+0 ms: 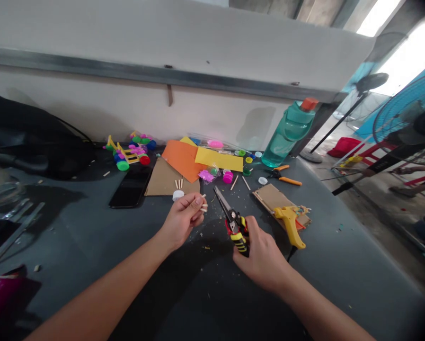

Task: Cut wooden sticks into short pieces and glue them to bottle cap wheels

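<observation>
Between the fingertips of my left hand (184,219) are small wooden stick pieces (204,207), their cut ends poking out to the right. My right hand (262,253) is wrapped round the yellow-and-black handles of a pair of scissors (230,213). The blades point up and left, apart from the stick pieces. Just beyond my left hand a white bottle cap (178,195) and several short stick pieces (179,183) lie on brown cardboard (157,182). Two longer sticks (234,183) rest past the scissor tips.
A yellow glue gun (289,225) leans on a cardboard piece (269,199) at right, with orange-handled pliers (287,180) behind. A teal bottle (287,135) stands by the wall. A black phone (129,188), orange paper (182,158) and small toy vehicles (130,154) lie at the back left.
</observation>
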Demonstrator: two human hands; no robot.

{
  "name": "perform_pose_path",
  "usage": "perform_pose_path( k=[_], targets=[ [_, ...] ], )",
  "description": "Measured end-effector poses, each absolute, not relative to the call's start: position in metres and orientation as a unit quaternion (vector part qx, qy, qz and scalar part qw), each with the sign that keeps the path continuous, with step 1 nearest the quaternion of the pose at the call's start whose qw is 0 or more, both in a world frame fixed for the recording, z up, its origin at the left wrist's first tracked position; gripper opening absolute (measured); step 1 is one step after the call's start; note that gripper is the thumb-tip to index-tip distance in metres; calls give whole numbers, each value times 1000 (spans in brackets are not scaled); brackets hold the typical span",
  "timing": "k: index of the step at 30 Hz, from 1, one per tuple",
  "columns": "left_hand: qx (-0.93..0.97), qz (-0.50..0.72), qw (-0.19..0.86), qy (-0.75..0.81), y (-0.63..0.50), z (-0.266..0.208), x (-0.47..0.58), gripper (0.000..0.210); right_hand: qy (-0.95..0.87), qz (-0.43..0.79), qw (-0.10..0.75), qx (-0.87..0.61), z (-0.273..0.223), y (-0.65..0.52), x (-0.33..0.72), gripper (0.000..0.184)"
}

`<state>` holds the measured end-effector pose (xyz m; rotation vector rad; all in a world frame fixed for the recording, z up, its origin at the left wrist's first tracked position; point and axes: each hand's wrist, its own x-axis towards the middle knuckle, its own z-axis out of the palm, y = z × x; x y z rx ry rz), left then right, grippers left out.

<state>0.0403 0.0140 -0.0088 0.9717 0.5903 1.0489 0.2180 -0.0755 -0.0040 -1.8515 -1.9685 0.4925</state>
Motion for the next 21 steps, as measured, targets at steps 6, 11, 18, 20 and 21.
perform_pose_path(
  k=[6,11,18,20,21],
  targets=[
    [495,443,702,258,14,-13,39,22,-715,177,187,-650,-3,-76,221,27],
    [514,437,697,243,15,-17,38,20,-724,151,179,-649,-4,-75,221,32],
    [543,424,686,233,17,-21,34,20,-731,139,163,-648,-1,-77,220,30],
    [550,420,682,234,18,-21,33,19,-733,140,156,-647,0,-77,220,29],
    [553,418,681,237,18,-21,32,19,-734,139,152,-647,0,-77,220,28]
  ],
)
